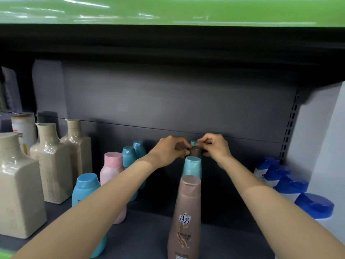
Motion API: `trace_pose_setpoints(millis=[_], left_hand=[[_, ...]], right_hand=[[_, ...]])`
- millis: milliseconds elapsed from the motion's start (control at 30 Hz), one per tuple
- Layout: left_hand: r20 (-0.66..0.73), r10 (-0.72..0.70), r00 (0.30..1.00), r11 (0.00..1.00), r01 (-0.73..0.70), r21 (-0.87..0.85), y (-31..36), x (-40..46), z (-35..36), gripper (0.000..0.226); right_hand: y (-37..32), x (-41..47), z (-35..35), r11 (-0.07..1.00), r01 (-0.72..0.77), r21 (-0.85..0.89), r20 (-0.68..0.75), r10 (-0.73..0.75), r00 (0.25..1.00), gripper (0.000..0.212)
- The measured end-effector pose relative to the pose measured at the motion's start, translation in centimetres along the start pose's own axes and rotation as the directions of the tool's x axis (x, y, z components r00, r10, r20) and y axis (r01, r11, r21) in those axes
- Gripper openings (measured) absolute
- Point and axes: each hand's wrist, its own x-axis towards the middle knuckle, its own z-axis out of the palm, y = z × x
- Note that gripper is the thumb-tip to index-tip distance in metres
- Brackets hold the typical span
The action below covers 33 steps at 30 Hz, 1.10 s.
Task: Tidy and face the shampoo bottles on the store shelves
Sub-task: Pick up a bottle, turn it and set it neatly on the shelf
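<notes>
- The shelf [149,238] carries rows running front to back; both arms reach deep in, so the grip sits near the back panel [168,109].
- Far to the left of the grip stand the beige square bottles [18,186]; far to its right, the blue-capped white bottles [291,186].
- Directly in front of the grip, in the same file, stand the brown front bottle [186,217] and the teal bottle [192,166].
- Left hand [168,149] and right hand [214,146] both pinch the brown-capped bottle [194,151], fingertips curled round its cap from either side; a teal cap shows just behind it.
- Judged step: squaring a rear bottle in the middle file. Next likely calls for a small twist or nudge until it lines up, label forward; its label is hidden here.
</notes>
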Motion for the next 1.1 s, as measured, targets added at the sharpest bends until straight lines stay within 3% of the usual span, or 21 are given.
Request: trace_pose_setpoints(millis=[400, 567, 767, 933, 1100], left_hand=[[-0.061, -0.033, 0.998, 0.999, 0.036, 0.038, 0.8, -0.7, 0.1, 0.017], [-0.132, -0.038, 0.991, 0.997, 0.046, 0.055, 1.7, -1.0, -0.1, 0.018], [-0.26, -0.026, 0.965, 0.99, 0.061, 0.128, 3.4, -2.3, -2.5, 0.011], [-0.269, -0.02, 0.963, 0.991, 0.054, 0.119, 4.6, -6.1, -6.4, 0.014], [-0.351, 0.013, 0.936, 0.995, 0.024, 0.1, 3.3, -11.8, -11.4, 0.014]], right_hand=[[0.2, -0.3, 0.2, 0.999, -0.03, -0.014, -0.042, 0.03, 0.999, 0.015], [-0.8, -1.0, -0.5, 0.975, 0.081, -0.206, -0.066, -0.096, 0.993, 0.024], [-5.7, -2.8, -0.5, 0.949, 0.218, -0.228, -0.098, -0.245, 0.964, 0.015], [-10.7, -6.1, 1.3, 0.969, 0.151, -0.195, 0.02, -0.15, 0.988, 0.015], [-14.8, -11.0, 5.4, 0.986, 0.074, -0.151, 0.031, -0.07, 0.997, 0.018]])
